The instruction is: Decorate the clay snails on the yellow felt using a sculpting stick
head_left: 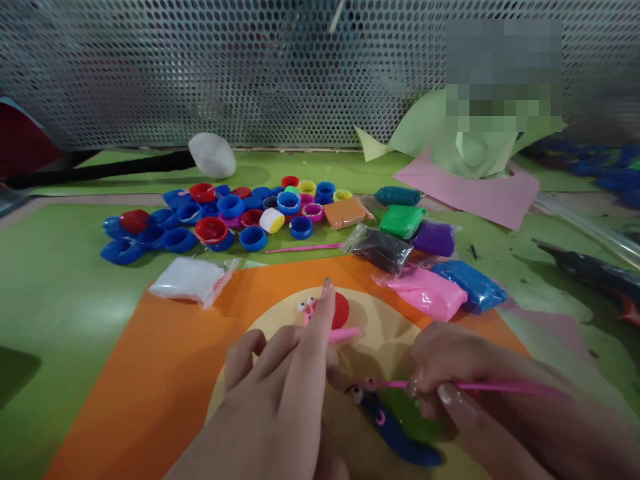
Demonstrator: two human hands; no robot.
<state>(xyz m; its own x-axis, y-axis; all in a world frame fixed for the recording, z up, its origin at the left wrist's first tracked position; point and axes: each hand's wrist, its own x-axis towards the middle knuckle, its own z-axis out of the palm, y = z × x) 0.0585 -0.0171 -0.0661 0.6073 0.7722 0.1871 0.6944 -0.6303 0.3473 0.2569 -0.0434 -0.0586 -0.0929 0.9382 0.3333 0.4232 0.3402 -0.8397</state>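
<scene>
My right hand (465, 380) is closed around a thin pink modelling tool (500, 386). The tool's tip lies at the eyes of a dark blue clay snail (400, 437), which has a pink curved mouth and a green shell (413, 410) partly behind my fingers. A fine black strand shows near the tip; what it belongs to is unclear. My left hand (285, 393) rests to the left, index finger stretched forward and fingers apart. That finger partly covers a pink clay snail (345, 335) with white eyes and a red shell (341, 311). Both snails lie on a round tan sheet (280, 303).
Orange paper (130, 373) lies under the tan sheet. Behind it are several blue, red and yellow caps (253, 238), another pink tool (305, 249) and bagged clay, including a white pack (187, 279) and pink pack (430, 292). A glue gun (590, 270) lies right; a perforated metal panel (280, 73) stands behind.
</scene>
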